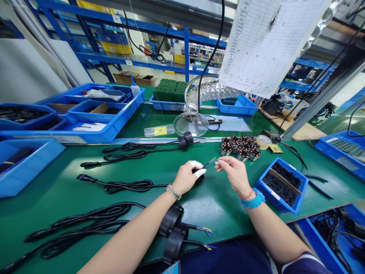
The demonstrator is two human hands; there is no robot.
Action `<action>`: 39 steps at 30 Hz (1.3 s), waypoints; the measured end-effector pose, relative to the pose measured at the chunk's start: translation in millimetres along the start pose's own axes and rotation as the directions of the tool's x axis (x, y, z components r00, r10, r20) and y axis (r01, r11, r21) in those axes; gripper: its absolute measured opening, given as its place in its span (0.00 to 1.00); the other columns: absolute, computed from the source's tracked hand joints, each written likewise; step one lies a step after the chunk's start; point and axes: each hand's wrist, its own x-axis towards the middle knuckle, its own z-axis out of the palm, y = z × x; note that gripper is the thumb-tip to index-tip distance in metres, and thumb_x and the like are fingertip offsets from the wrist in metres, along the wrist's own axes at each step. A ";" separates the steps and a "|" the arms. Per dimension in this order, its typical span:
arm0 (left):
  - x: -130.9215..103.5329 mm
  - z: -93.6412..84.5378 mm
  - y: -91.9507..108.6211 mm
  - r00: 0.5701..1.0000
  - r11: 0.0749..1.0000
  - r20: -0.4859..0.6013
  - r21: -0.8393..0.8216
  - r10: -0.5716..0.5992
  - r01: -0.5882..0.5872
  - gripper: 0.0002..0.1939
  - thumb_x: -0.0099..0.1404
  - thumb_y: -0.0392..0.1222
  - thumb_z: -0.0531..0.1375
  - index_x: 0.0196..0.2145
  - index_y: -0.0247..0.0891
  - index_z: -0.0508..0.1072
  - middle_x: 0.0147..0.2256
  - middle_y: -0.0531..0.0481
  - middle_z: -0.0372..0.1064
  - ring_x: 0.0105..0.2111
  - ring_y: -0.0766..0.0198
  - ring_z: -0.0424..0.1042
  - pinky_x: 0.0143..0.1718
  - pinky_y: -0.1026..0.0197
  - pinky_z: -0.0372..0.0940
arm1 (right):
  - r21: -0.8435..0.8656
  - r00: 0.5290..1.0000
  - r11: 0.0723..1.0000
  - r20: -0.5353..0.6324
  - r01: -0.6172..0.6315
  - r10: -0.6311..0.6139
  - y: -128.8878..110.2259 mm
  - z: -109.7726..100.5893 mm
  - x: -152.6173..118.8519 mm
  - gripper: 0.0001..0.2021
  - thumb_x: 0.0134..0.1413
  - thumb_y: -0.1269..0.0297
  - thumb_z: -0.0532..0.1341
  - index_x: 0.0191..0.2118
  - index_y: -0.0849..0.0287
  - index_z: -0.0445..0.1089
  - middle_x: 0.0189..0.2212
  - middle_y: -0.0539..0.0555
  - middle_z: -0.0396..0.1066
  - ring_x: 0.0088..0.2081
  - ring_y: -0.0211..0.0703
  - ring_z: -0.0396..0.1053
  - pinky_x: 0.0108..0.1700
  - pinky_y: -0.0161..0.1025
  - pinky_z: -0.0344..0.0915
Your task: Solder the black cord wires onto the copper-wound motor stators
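Note:
My left hand (188, 176), with white covers on thumb and finger, is closed on a black cable end with a dark round fitting (198, 177). Thin coloured wires (210, 163) stick out from it toward the right. The fingertips of my right hand (231, 170) are pinched at the tips of these wires; whether they hold a wire or something smaller is too small to tell. From the fitting the coiled black cable (137, 185) runs left over the green table. Nearer my body, two black round caps (174, 239) sit on cables with bared coloured wires.
Copper-wound cores (241, 147) stand behind my right hand, beside a tape roll (264, 142). A blue bin (281, 186) of black pieces is at right. A clear hose hood (191, 123) hangs ahead. Blue trays (114, 125) fill the left; more cables (139, 147) lie behind my left hand.

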 end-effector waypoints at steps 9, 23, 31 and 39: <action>-1.3 -1.0 4.7 1.000 0.999 0.009 0.047 0.019 -0.019 0.06 0.53 0.42 0.60 0.27 0.37 0.71 0.30 0.49 0.69 0.32 0.62 0.68 0.36 0.59 0.63 | -0.132 0.995 0.989 0.066 -0.069 0.078 13.2 19.0 0.5 0.11 0.41 0.58 0.63 0.24 0.63 0.69 0.17 0.51 0.68 0.19 0.34 0.64 0.20 0.31 0.61; 9.2 -88.7 28.6 0.964 0.949 0.266 0.296 0.026 -0.107 0.21 0.55 0.45 0.57 0.48 0.43 0.67 0.49 0.49 0.65 0.50 0.56 0.63 0.52 0.54 0.56 | -0.230 0.962 0.973 0.265 0.000 0.062 48.0 35.0 -14.7 0.11 0.44 0.63 0.60 0.36 0.59 0.66 0.21 0.48 0.68 0.23 0.35 0.67 0.27 0.32 0.63; -49.5 -217.8 -61.2 0.839 0.612 0.238 0.779 -0.489 0.136 0.22 0.51 0.44 0.57 0.46 0.43 0.69 0.47 0.45 0.67 0.46 0.48 0.66 0.46 0.51 0.60 | -0.311 0.973 0.946 0.231 0.090 -0.016 59.5 38.2 17.9 0.07 0.45 0.64 0.60 0.31 0.57 0.62 0.19 0.47 0.67 0.24 0.38 0.69 0.28 0.33 0.64; -24.6 -208.9 -82.8 0.972 0.401 -0.054 0.905 -0.228 0.145 0.16 0.59 0.45 0.50 0.42 0.41 0.70 0.41 0.45 0.68 0.39 0.53 0.68 0.37 0.57 0.61 | -0.414 0.990 0.903 0.127 0.113 -0.066 73.4 54.2 66.9 0.06 0.47 0.64 0.56 0.33 0.58 0.61 0.22 0.48 0.68 0.25 0.37 0.69 0.29 0.34 0.64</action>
